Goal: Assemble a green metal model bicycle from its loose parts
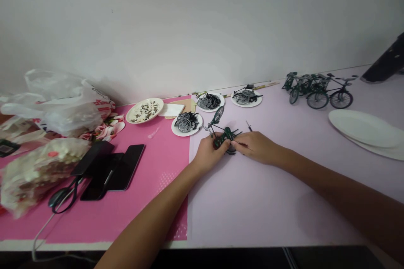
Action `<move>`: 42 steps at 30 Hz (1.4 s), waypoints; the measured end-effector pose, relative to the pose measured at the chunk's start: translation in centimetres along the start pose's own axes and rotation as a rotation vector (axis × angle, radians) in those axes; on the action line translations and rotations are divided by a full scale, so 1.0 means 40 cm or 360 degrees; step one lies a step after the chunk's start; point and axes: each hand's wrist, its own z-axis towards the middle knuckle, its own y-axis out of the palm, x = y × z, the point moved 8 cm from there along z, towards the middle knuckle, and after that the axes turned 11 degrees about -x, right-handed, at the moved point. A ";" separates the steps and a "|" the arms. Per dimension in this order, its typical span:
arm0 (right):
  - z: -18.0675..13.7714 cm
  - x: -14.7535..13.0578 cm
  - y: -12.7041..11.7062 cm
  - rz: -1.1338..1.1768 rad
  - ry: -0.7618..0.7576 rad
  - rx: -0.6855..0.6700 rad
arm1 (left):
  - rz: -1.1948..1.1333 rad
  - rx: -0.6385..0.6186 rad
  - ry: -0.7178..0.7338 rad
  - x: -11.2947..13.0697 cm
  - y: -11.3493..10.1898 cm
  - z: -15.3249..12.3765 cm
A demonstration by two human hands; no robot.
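In the head view a small dark green model bicycle (pixel 227 133) is held tilted above the lilac part of the table, one wheel (pixel 217 115) pointing up and away. My left hand (pixel 210 152) is closed around its frame, with the thumb pressing on the near side. Pinched together, the fingertips of my right hand (pixel 256 147) meet the bicycle's right side; any tiny part between them is hidden. Just beyond my right knuckles a thin dark rod (pixel 249 126) sticks up, and I cannot tell whether that hand holds it.
White plates of model wheels (pixel 186 133), black parts (pixel 211 109) and frames (pixel 246 104) stand behind my hands, near a bowl of small pieces (pixel 144 119). Several finished model bicycles (pixel 318 90) and oval plates (pixel 366 128) are right. Phones (pixel 128 168) and plastic bags (pixel 59 105) lie left.
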 end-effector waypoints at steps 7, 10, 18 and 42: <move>-0.007 -0.013 -0.011 -0.0006 0.0022 0.0063 | 0.0021 0.0018 0.0004 0.001 -0.001 -0.001; -0.009 -0.011 -0.014 0.0000 0.0033 0.0102 | 0.0022 0.0020 -0.0003 0.002 -0.001 -0.002; -0.003 0.001 -0.007 0.0019 -0.0031 0.0109 | 0.0020 0.0022 0.0008 -0.007 0.001 0.002; -0.017 0.006 -0.037 0.0117 -0.0074 0.0356 | -0.0051 -0.0018 0.0008 0.009 0.009 -0.002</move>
